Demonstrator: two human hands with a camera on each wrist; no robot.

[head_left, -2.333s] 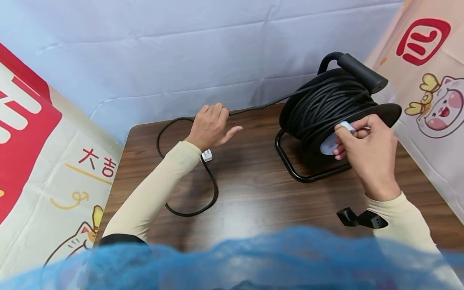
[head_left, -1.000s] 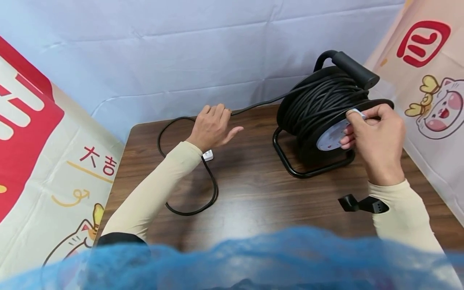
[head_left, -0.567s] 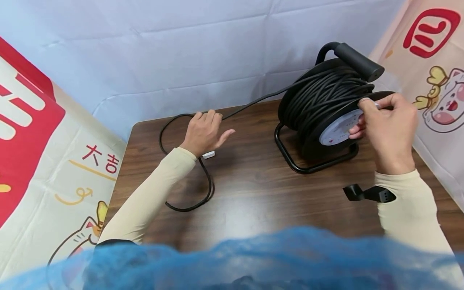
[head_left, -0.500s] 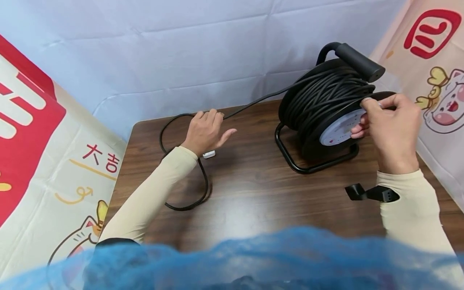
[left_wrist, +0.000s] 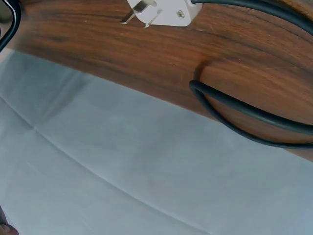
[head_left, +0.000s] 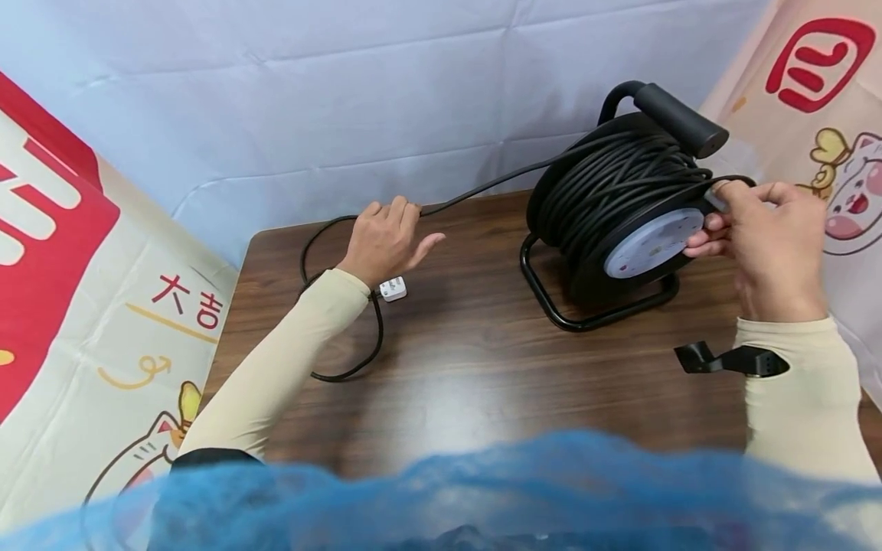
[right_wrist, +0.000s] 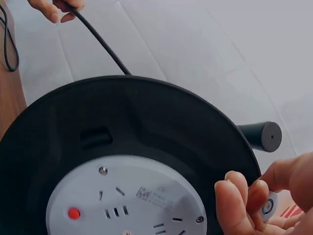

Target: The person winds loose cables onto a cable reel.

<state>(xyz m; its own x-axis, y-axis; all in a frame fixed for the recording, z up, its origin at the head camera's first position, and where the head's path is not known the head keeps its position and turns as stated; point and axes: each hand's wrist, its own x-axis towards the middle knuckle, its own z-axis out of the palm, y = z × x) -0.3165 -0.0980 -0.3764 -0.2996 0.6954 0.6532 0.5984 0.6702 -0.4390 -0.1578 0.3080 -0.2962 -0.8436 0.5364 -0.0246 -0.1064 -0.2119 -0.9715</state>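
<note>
A black cable reel [head_left: 579, 283] stands at the right of the table, wound with several turns of black cable [head_left: 620, 172]. On its side is a white socket disc [head_left: 651, 245] with slots and a red button. My right hand [head_left: 775, 229] pinches a small pale knob [right_wrist: 268, 206] near the rim of the reel's flange. Further left, my left hand [head_left: 386, 241] holds the cable's free stretch, which runs up to the reel. In the right wrist view, the left fingers [right_wrist: 44, 9] curl round that cable. Beside the left wrist lies a white plug [head_left: 393, 288], prongs showing in the left wrist view.
A loop of slack cable [head_left: 375, 344] lies on the wooden table [head_left: 475, 360] below the left forearm. The reel's grip handle [head_left: 678, 119] juts up at the back right. White cloth [head_left: 386, 99] hangs behind the table, with printed panels at both sides.
My right hand has swung right with the knob, and the socket disc has turned. The slack loop on the table has shrunk. My left hand has shifted slightly left, still holding the cable.
</note>
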